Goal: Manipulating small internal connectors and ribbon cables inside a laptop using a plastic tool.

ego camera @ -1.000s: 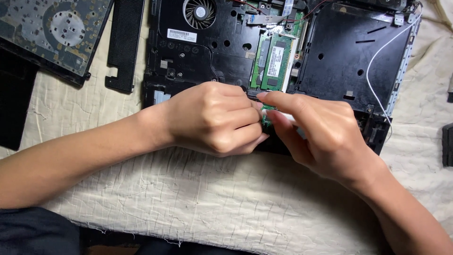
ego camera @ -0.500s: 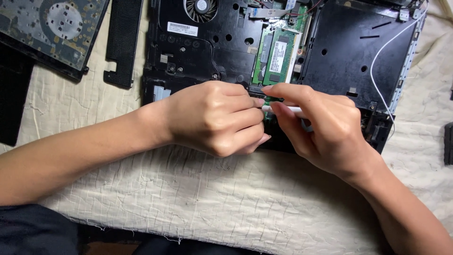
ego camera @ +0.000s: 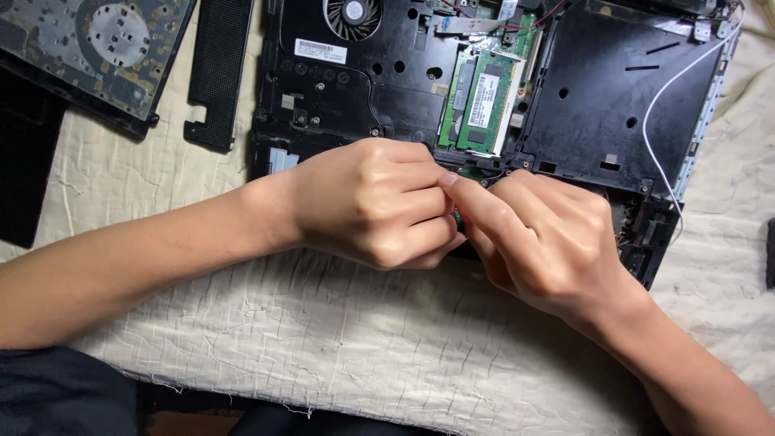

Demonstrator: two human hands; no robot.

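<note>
Working at the front edge of the opened laptop base [ego camera: 404, 97], both hands meet over a small part that is hidden between the fingertips. Left of the base lie a circuit board [ego camera: 89, 48] and a black cover strip [ego camera: 216, 73] on the cream cloth [ego camera: 323, 347]. The left hand [ego camera: 371, 202] is curled nearly closed, steadying the spot; what it grips cannot be told. The right hand [ego camera: 541, 238] pinches with its forefinger extended toward the same point. The green memory card [ego camera: 484, 101] sits just above. Keep the pinch light, pull straight, and avoid the white wire [ego camera: 658, 105] at right.
</note>
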